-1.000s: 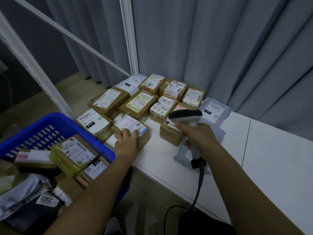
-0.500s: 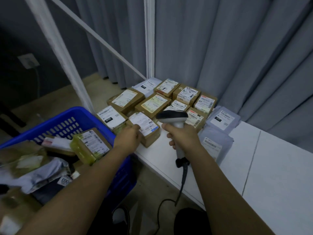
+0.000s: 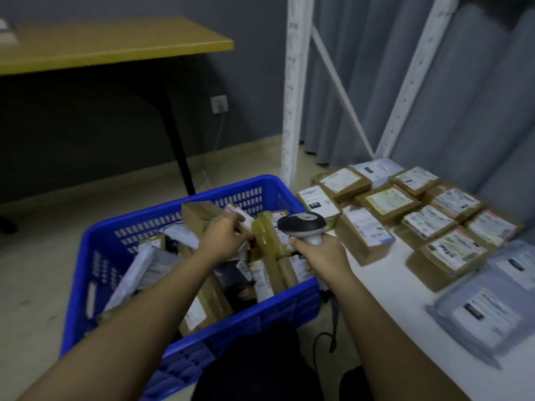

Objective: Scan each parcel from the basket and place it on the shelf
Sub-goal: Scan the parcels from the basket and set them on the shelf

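Down over the blue basket (image 3: 95, 273), the left hand (image 3: 224, 240) reaches into the heap of parcels, its fingers curled onto a small labelled parcel (image 3: 241, 217) near the far wall of the basket; motion blur hides exactly how firmly it is held. That parcel lies tilted, its long axis running from lower left up toward the far right (its white label faces upward). Just to the right, the right hand (image 3: 321, 254) is wrapped tight around the grip of a handheld scanner (image 3: 302, 224), whose dark head points left, toward the parcel and the basket's middle, with the handle running down into the fist. A black cable (image 3: 333, 316) hangs below the hand. On the white shelf (image 3: 405, 299) to the right, brown boxes (image 3: 388, 202) sit in close rows, labels up, with grey mailer bags (image 3: 477, 316) nearer the front edge.
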A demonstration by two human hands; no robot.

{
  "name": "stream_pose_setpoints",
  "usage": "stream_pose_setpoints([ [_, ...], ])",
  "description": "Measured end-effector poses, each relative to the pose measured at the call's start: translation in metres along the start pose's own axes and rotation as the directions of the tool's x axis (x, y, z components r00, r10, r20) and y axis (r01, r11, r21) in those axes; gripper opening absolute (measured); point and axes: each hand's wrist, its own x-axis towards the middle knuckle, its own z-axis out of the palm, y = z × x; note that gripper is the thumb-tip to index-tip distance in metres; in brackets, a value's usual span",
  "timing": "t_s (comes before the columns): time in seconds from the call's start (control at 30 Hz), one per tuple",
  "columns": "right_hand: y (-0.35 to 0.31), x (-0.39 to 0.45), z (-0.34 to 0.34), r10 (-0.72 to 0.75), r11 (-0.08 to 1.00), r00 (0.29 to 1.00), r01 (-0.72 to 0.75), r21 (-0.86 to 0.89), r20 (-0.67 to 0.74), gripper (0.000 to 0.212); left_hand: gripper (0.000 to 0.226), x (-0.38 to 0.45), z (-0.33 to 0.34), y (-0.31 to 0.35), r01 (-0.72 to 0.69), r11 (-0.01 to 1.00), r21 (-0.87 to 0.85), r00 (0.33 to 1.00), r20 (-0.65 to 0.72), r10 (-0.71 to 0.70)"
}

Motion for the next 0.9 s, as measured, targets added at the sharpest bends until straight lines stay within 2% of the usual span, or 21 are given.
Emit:
stream_pose_setpoints([
  [0.13, 0.0, 0.011, 0.033, 0.04, 0.998, 0.997, -0.037, -0.046, 0.061, 0.019, 0.04, -0.002, -0.011, -0.058, 0.146, 0.988, 0.047, 0.981, -0.135, -0.138],
  [0.27, 0.007, 0.027, 0.054, 0.052, 0.997, 0.995, -0.047, -0.063, 0.09, 0.021, 0.047, 0.004, -0.003, -0.083, 0.239, 0.967, 0.092, 0.966, -0.126, -0.226],
  [0.5, 0.012, 0.05, 0.065, 0.028, 0.998, 0.995, -0.022, -0.06, 0.096, 0.022, 0.064, 0.034, 0.024, -0.087, 0.257, 0.944, 0.208, 0.954, -0.208, -0.214],
  [0.6, 0.01, 0.056, 0.064, 0.042, 0.999, 0.995, -0.04, -0.019, 0.094, 0.02, 0.076, 0.06, 0.03, -0.078, 0.333, 0.889, 0.313, 0.939, -0.194, -0.283],
  [0.7, 0.012, 0.06, 0.064, 0.054, 0.998, 0.995, -0.057, 0.035, 0.087, 0.019, 0.085, 0.08, 0.034, -0.072, 0.353, 0.872, 0.339, 0.934, -0.186, -0.305],
  [0.77, 0.013, 0.062, 0.064, 0.07, 0.996, 0.994, -0.074, 0.049, 0.089, 0.018, 0.088, 0.085, 0.036, -0.069, 0.372, 0.863, 0.342, 0.928, -0.129, -0.349],
  [0.83, 0.016, 0.063, 0.063, 0.093, 0.994, 0.991, -0.098, 0.052, 0.093, 0.017, 0.086, 0.083, 0.038, -0.065, 0.399, 0.845, 0.355, 0.914, -0.077, -0.399],
  [0.9, 0.017, 0.062, 0.062, 0.099, 0.992, 0.99, -0.106, 0.064, 0.099, 0.019, 0.075, 0.077, 0.04, -0.065, 0.366, 0.835, 0.411, 0.929, -0.104, -0.356],
])
